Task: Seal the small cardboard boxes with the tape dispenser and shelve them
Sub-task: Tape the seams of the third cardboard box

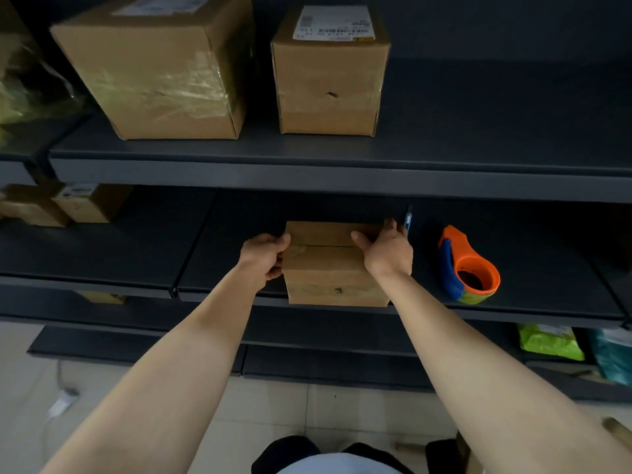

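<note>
I am gripping the small cardboard box with both hands, left hand and right hand curled round its sides, at the front edge of the middle shelf. Pressing evenly on both sides, I judge, is what holds it square, with the tape dispenser lying near on the right.

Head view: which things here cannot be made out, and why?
- Small box: its two ends are covered by the left hand and the right hand; tape on its top seam cannot be told in the dim light.
- Label on the upper-shelf box: print too small and blurred.
- Blue object behind the right hand: mostly hidden by that hand.
- Tape dispenser: tape left inside too dark to judge.
</note>
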A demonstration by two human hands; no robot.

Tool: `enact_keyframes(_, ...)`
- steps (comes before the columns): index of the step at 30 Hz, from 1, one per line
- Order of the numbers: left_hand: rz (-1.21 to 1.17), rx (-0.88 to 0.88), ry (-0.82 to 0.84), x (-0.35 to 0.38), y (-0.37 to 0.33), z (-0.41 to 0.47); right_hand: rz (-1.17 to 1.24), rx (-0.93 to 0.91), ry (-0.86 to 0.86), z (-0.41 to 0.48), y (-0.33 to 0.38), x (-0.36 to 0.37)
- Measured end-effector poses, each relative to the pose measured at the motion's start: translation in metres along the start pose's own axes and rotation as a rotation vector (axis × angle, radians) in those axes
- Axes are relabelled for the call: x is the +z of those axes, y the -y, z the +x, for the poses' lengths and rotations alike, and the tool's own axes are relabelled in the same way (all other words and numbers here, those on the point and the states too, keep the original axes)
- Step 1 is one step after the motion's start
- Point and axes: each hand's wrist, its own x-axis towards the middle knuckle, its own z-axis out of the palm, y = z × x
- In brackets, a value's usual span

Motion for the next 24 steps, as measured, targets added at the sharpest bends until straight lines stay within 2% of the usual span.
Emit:
enact_keyframes(4,0.107,0.156,-0.129,0.008,0.007,-0.002,-0.006,0.002,0.012,-0.001,0.002,0.000)
enact_keyframes(5,0.083,0.142,-0.124,0.007,0.008,-0.003,-0.004,0.001,0.013,-0.002,0.001,0.000)
enact_keyframes(9,-0.208,-0.155,0.018,0.002,-0.001,-0.005,0.003,0.004,0.009,-0.004,-0.001,-0.001)
enact_keyframes(10,-0.229,-0.168,0.018,0.003,-0.002,-0.005,0.004,0.004,0.012,-0.003,0.000,-0.001)
enact_keyframes(15,-0.127,-0.002,-0.104,0.006,0.006,-0.004,-0.003,0.020,0.019,-0.002,0.003,-0.002)
enact_keyframes(21,-0.264,-0.098,0.099,-0.004,0.012,-0.002,0.006,0.023,0.009,-0.003,0.003,-0.002)
enact_keyframes(24,-0.161,-0.084,0.059,0.000,0.007,0.000,0.000,0.013,0.002,-0.004,0.002,-0.003)
